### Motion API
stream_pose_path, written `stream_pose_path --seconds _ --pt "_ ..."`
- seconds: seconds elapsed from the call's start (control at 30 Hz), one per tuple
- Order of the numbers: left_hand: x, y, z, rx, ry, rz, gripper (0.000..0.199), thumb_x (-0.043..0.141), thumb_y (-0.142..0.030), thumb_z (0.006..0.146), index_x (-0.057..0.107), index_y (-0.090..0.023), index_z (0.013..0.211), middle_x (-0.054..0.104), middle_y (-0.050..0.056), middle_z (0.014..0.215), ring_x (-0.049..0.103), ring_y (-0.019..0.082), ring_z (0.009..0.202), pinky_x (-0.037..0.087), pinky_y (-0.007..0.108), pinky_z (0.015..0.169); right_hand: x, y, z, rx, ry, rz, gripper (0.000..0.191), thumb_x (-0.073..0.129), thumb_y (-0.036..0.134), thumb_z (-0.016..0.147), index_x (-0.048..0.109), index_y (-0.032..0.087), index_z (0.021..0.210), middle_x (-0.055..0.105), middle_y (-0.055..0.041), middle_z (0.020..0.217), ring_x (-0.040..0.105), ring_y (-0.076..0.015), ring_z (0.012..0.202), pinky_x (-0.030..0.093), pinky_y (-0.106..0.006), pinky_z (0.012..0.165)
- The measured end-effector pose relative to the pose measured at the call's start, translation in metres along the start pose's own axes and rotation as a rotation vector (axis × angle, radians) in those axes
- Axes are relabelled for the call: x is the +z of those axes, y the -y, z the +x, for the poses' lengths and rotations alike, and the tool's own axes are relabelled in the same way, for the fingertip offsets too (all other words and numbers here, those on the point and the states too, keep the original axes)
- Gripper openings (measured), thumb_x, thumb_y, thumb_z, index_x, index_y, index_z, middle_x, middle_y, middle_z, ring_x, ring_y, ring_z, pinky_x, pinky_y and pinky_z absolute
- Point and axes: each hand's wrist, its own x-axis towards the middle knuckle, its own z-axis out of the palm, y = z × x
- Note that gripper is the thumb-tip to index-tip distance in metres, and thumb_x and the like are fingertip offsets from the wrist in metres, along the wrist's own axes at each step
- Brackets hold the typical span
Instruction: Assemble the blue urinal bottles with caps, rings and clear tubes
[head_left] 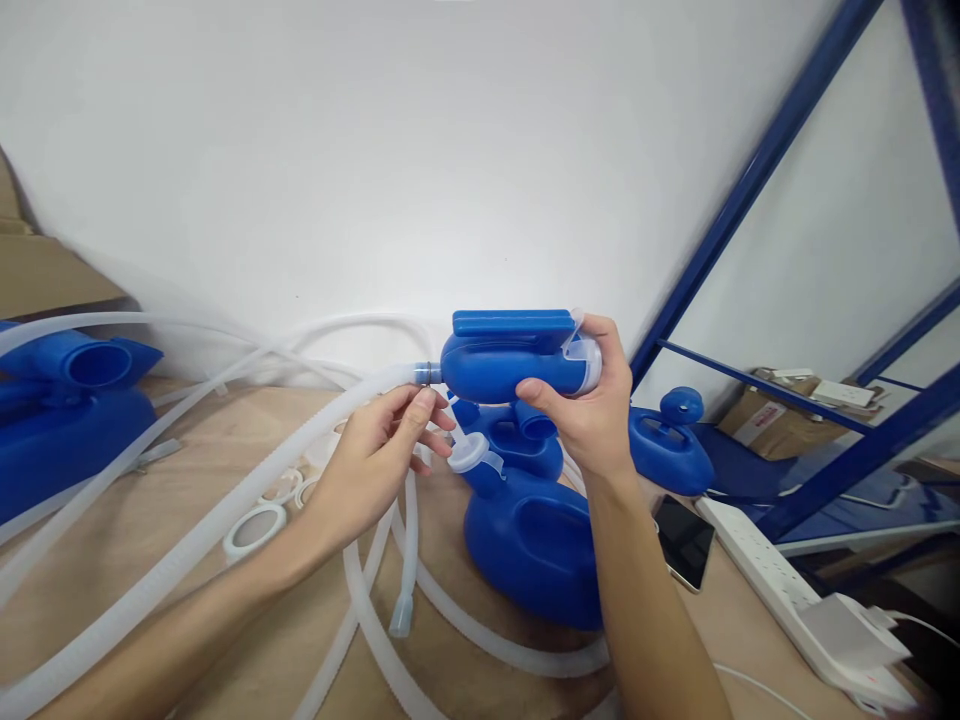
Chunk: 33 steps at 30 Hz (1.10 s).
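My right hand [592,410] grips a blue plastic bottle [495,370] with a moulded handle, lying sideways in the air, from its white-capped end. A translucent corrugated hose [277,470] is fitted over the bottle's narrow spout at the left. Around that joint sits a thin metal wire clamp [429,373]. My left hand [397,430] is just under the joint, thumb and index finger pinched at the clamp's lower end, the other fingers loosely curled. Below the hands stands another blue bottle [525,540] with a translucent cap [469,453] on its mouth.
More blue bottles stand at the left [75,430] and right [667,450]. Loose hoses cross the brown tabletop [300,610], beside white rings [255,530]. A phone [685,540] and a power strip [780,570] lie at the right, near a blue metal rack [757,170]. A cardboard box [52,275] is at the left.
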Motion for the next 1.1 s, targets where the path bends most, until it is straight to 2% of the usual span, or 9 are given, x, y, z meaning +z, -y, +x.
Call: stream_pose_path --seconds 0.17,0.3,0.43,0.57,0.7,0.83,0.97,1.03,1.1 --pt "-0.013 -0.014 -0.006 0.034 0.096 0.29 0.046 0.055 -0.06 0.099 0.072 -0.023 0.119 0.078 0.009 0.103 0.076 0.025 0.087 0.061 0.031 0.065 -0.006 0.007 0.003 0.049 -0.044 -0.08 0.061 0.088 0.057 0.07 0.059 0.026 0.114 0.065 -0.0054 0.115 0.067 -0.0272 0.102 0.06 -0.046 0.092" --pt "-0.029 -0.026 -0.013 0.499 -0.162 0.689 0.031 0.065 -0.044 0.096 0.074 -0.027 0.121 0.076 0.009 0.118 0.074 0.03 0.1 0.062 0.039 0.082 -0.007 0.005 0.007 0.265 -0.069 -0.068 0.054 0.081 0.059 0.077 0.057 0.027 0.113 0.063 -0.0057 0.11 0.067 -0.0255 0.092 0.064 -0.046 0.081" --pt "-0.037 -0.016 -0.005 0.866 -0.267 1.102 0.058 0.072 -0.039 0.093 0.058 -0.022 0.146 0.066 0.018 0.141 0.059 0.042 0.132 0.044 0.06 0.113 -0.004 0.008 0.008 0.453 -0.011 0.037 0.05 0.074 0.065 0.08 0.054 0.027 0.106 0.061 -0.0052 0.105 0.067 -0.0258 0.095 0.067 -0.037 0.065" --pt "-0.046 0.004 0.013 0.859 -0.295 1.302 0.052 0.062 -0.033 0.101 0.053 -0.021 0.151 0.064 0.021 0.142 0.057 0.044 0.131 0.041 0.066 0.109 -0.007 0.02 0.006 0.579 0.18 0.093 0.056 0.073 0.066 0.083 0.055 0.027 0.119 0.062 -0.0062 0.116 0.07 -0.0219 0.083 0.067 -0.035 0.059" --pt "-0.061 0.007 0.022 0.826 -0.217 1.269 0.027 0.049 -0.03 0.106 0.072 -0.025 0.119 0.075 0.014 0.11 0.065 0.033 0.106 0.05 0.04 0.079 -0.016 0.027 0.005 0.689 0.403 0.166 0.085 0.069 0.075 0.083 0.039 0.031 0.149 0.068 -0.0045 0.102 0.07 -0.0188 0.061 0.067 -0.037 0.058" --pt "-0.066 0.0 0.021 0.773 -0.165 1.229 0.036 0.043 -0.043 0.107 0.07 -0.024 0.093 0.072 0.01 0.09 0.062 0.026 0.085 0.03 0.032 0.056 -0.028 0.022 0.005 0.606 0.482 0.221 0.105 0.063 0.084 0.081 0.022 0.031 0.161 0.071 -0.0044 0.094 0.075 -0.0242 0.069 0.064 -0.036 0.057" --pt "-0.061 -0.004 0.02 0.576 -0.116 1.065 0.043 0.038 -0.053 0.104 0.059 -0.024 0.08 0.063 0.006 0.07 0.055 0.024 0.065 0.026 0.032 0.055 -0.053 0.017 0.002 0.529 0.646 0.1 0.1 0.057 0.079 0.089 0.01 0.035 0.166 0.071 -0.0084 0.117 0.076 -0.0232 0.084 0.064 -0.036 0.067" --pt "-0.059 -0.008 0.019 0.454 -0.106 0.984 0.043 0.035 -0.054 0.103 0.057 -0.025 0.082 0.064 0.004 0.068 0.055 0.023 0.06 0.029 0.031 0.056 -0.066 0.017 0.0 0.565 0.808 -0.116 0.095 0.064 0.07 0.09 0.018 0.035 0.166 0.071 -0.008 0.121 0.075 -0.0225 0.087 0.063 -0.037 0.072" --pt "-0.057 -0.012 0.017 0.39 -0.108 0.911 0.043 0.033 -0.054 0.104 0.058 -0.025 0.084 0.068 0.003 0.072 0.059 0.023 0.061 0.032 0.031 0.057 -0.075 0.016 0.0 0.629 0.971 -0.398 0.086 0.077 0.061 0.082 0.045 0.029 0.155 0.074 -0.0071 0.111 0.074 -0.0247 0.088 0.061 -0.038 0.074"
